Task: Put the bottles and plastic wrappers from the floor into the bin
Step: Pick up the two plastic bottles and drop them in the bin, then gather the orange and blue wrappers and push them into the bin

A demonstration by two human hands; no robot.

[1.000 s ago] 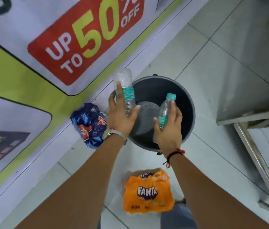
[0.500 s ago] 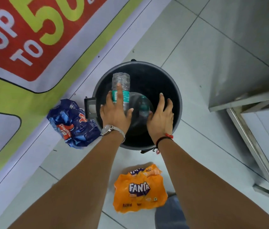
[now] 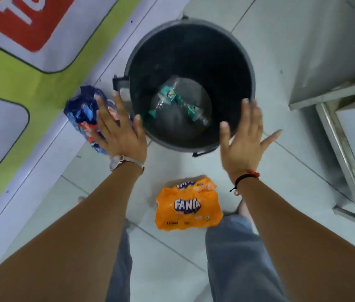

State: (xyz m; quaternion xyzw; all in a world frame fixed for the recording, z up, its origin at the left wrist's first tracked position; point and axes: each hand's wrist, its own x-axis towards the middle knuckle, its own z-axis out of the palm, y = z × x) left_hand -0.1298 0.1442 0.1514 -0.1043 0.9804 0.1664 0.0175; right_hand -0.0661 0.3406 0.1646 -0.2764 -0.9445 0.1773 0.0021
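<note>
- Crinkled blue plastic wrapper with red print [image 3: 82, 118] lies on the floor, partly under the fingers of the left hand [image 3: 119, 131]; whether the fingers touch it cannot be told. That hand is spread open and holds nothing.
- Orange plastic wrapper printed "Fanta" [image 3: 188, 207] lies flat on the pale floor tiles [image 3: 281, 51], nearer the body than both hands and between the forearms.
- Right hand [image 3: 245, 138] is likewise open and empty, at the near rim of the round dark plastic bin [image 3: 249, 68].
- Two clear plastic bottles with teal labels [image 3: 179, 103] already lie at the bottom of the bin, between and beyond the hands.
- Both wrappers look thin, light, limp and slick, so I judge a bunched fistful at a raised crease will hold better than a fingertip pinch; they should crush easily and not break.
</note>
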